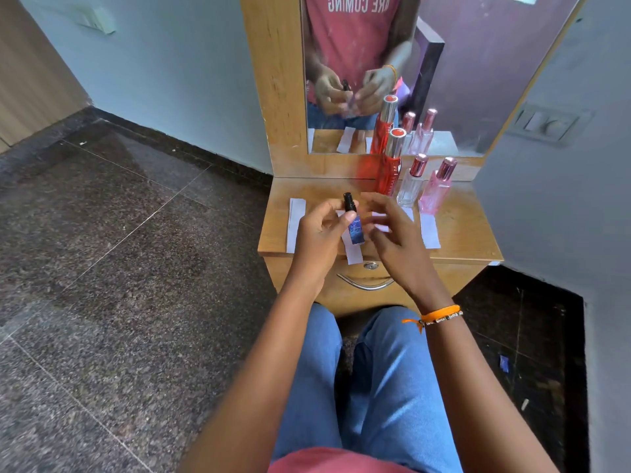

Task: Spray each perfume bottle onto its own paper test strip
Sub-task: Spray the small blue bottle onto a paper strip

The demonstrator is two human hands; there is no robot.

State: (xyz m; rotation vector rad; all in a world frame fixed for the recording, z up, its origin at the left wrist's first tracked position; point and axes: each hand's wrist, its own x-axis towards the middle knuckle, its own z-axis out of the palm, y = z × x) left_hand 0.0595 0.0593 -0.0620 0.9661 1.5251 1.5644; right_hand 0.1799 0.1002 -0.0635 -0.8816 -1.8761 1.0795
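**Blue bottle held above the strips**

We see the left hand point(319, 230) gripping a small blue bottle point(355, 228) by its side, thumb against the body just under the black sprayer point(349, 202). The bottle stands nearly upright, raised over the table point(461, 233), with its base above the middle strip point(353, 252). The right hand point(392, 233) is just beside the bottle, fingers spread and loosely curled, holding nothing that we can make out; the fingertips look blurred, so we cannot say whether they touch the bottle.

Other paper strips lie flat on the wooden top: a left strip point(295, 224) well clear of the hands, and a right strip point(430, 233) in front of the pink bottle point(437, 191). Another pale strip seems to lie partly hidden under the right hand.

At the back of the table, against the mirror point(478, 80), three bottles stand upright in a row: a tall red bottle point(389, 169), a clear bottle point(411, 186) and the pink bottle, the last two with rosy metallic caps. An orange band point(440, 314) circles the right wrist. Below the tabletop, a drawer handle point(363, 285) shows between the forearms.
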